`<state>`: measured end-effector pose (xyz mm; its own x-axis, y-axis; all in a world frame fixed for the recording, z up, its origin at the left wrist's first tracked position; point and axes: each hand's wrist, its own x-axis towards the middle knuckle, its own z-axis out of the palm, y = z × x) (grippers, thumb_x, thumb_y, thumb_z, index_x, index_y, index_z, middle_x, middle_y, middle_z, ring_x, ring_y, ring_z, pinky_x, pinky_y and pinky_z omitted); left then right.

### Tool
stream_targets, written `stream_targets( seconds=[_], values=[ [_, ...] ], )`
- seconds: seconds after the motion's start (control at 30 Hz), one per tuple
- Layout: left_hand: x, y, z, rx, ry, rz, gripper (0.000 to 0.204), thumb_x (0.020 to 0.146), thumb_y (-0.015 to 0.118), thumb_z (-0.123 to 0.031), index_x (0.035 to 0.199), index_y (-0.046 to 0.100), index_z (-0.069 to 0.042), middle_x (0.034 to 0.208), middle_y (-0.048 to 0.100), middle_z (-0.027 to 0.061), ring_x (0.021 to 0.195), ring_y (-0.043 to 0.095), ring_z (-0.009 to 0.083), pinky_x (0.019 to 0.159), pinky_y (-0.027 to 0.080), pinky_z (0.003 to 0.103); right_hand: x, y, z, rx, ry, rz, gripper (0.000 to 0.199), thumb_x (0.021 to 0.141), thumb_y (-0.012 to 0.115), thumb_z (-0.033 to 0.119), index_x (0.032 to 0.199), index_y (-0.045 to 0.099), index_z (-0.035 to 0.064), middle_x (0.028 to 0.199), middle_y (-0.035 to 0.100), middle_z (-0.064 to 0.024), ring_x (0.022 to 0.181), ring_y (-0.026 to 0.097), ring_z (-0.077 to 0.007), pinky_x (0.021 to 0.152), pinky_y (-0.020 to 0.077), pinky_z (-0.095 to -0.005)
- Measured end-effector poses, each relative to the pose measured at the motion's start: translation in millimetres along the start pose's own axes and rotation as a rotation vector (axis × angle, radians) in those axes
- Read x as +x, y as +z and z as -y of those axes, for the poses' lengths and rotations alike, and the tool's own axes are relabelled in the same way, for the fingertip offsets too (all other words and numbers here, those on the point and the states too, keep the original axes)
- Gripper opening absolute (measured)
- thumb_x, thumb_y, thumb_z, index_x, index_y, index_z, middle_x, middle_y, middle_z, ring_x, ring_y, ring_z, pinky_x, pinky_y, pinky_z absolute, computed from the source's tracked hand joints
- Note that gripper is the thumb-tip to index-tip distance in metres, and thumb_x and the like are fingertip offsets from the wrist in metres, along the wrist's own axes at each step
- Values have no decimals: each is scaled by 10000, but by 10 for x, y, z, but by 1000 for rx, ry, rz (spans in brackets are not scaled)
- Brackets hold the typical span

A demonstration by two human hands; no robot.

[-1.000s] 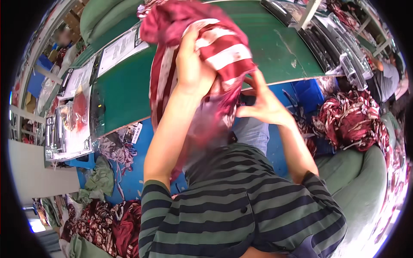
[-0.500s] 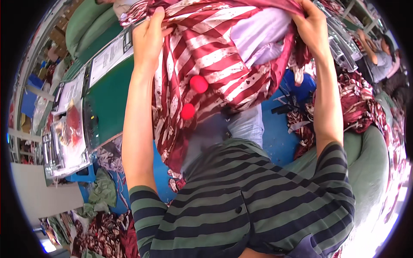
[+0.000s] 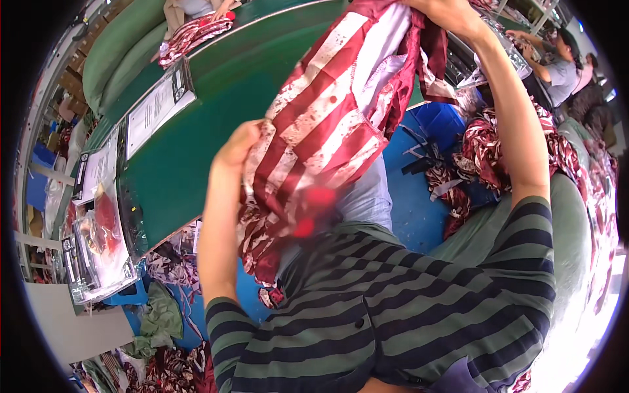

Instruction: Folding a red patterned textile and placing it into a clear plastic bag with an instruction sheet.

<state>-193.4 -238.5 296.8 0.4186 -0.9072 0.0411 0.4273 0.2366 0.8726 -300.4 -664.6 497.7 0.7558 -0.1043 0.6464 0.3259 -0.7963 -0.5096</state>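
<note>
Both of your hands are closed on one red-and-white striped garment (image 3: 327, 124), held up between your head and the green bench (image 3: 196, 144). Only the head view is given. Your left hand (image 3: 237, 147) has its grip shut on the garment's lower left edge, fingers curled into the cloth, roughly level with the middle of the bench. Your right hand (image 3: 452, 13) is raised high near the upper rim of the picture, its grip pinched on the garment's top corner; the fingertips are partly cut off by the rim, but the cloth hangs taut from them. The garment runs slantwise from that high hand down to the low one, its loose lower part drooping against your striped shirt (image 3: 393, 308). Two blurred red buttons or pom-poms (image 3: 314, 209) sit close to the lens on that lower part.

On the bench lie paper sheets (image 3: 154, 108) and, at the far end, another folded striped piece (image 3: 193, 33). Heaps of dark red patterned cloth (image 3: 504, 144) lie to your right, and another person (image 3: 557, 62) works beyond them.

Compared with half a second ago, your left hand has dropped well below your right, and the garment is now stretched on a slant instead of spread level between both raised hands.
</note>
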Motion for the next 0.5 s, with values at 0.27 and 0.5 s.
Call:
stream_targets(
  seconds=[0.27,0.5],
  values=[
    [-724,845,-1552,430,250,-199,387,865,638,-27,1244,557,-13,1083,692,158,945,691,220,874,576,327,-292,30,459,73,-76,325,162,862,657,-14,1016,689,24,841,665,-22,701,582,-127,666,502,-255],
    [-118,2323,-106,770,-127,681,646,910,700,-134,1484,406,-87,1058,667,97,706,607,211,630,473,332,-1194,-1080,-439,-295,-280,203,106,912,602,128,979,624,49,804,579,20,685,496,-92,616,421,-235]
  ],
)
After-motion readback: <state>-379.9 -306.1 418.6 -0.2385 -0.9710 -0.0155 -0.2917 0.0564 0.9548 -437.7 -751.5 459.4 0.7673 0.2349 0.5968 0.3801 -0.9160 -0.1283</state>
